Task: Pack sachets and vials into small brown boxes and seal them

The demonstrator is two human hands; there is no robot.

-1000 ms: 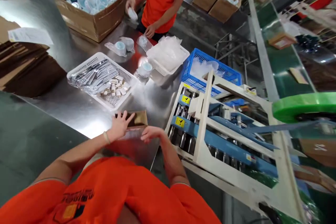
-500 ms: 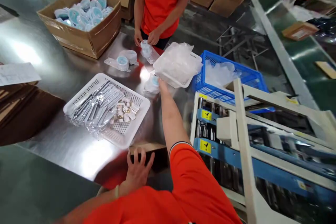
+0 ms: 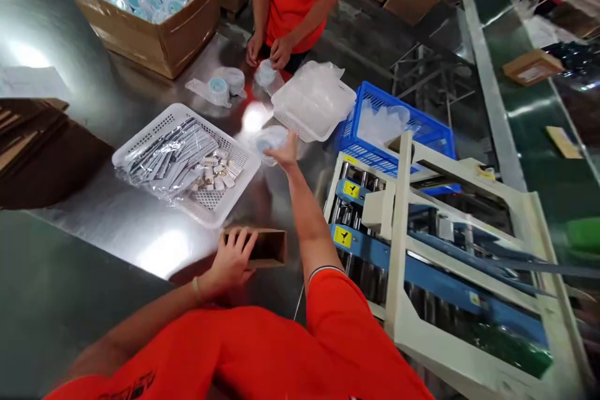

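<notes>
My left hand [image 3: 233, 257] grips the edge of a small open cardboard box [image 3: 269, 247] at the table's near edge. Farther forward, my right hand [image 3: 287, 151] has its fingers around the side of a bagged round item [image 3: 270, 139]. A white basket [image 3: 220, 212] to the left holds long wrapped strips [image 3: 169, 153] and small white and gold pieces [image 3: 219, 172]. Just beyond my right hand, clear plastic bags [image 3: 314, 94] lie in a second white basket [image 3: 321, 131]. More bagged round items [image 3: 219, 89] rest on the metal table [image 3: 117, 225].
A large carton [image 3: 140, 37] of round items stands back left. Folded cardboard [image 3: 42, 162] lies at left. Across the table, a person in red [image 3: 297, 0] handles a bagged item. To the right are a blue crate [image 3: 398, 106] and a roller machine [image 3: 403, 237].
My right hand has closed on the bagged round item and drawn it slightly nearer. My left hand now wraps the box edge, and the box is turned more open. The camera view has shifted.
</notes>
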